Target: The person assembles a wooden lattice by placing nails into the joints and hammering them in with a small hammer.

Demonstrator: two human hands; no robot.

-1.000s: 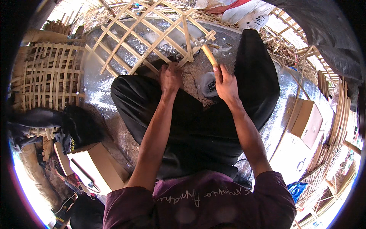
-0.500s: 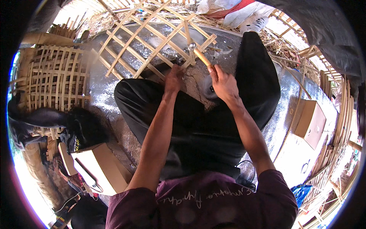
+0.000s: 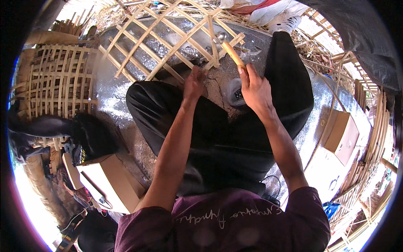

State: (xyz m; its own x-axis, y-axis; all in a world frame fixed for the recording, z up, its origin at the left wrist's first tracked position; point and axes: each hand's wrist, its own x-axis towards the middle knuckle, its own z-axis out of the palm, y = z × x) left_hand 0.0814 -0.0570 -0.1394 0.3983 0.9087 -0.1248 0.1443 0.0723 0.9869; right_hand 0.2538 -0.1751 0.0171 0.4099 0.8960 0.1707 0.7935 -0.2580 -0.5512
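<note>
A lattice of crossed bamboo strips [image 3: 164, 56] rests across the floor in front of my crossed legs. My left hand [image 3: 194, 82] is closed on a strip at the lattice's near corner; the fingertips are partly hidden. In my right hand [image 3: 256, 89] I grip the yellow wooden handle of a hammer [image 3: 232, 53]. Its round metal head is over the lattice's right corner, close to an upright strip; I cannot tell whether they touch. Between my hands and legs lies a clear plastic bag or cup [image 3: 233, 93] with small dark things in it.
Another woven bamboo panel [image 3: 63, 80] stands at the left, near a black bag [image 3: 94, 136]. An open cardboard box [image 3: 111, 180] is at the lower left, another carton [image 3: 342, 132] at the right. Straw and white sacks [image 3: 268, 12] lie beyond my outstretched foot.
The hammer and my right hand have moved a little to the right, with the hammer head farther away from me. The lattice corner has shifted slightly; my left hand still holds it.
</note>
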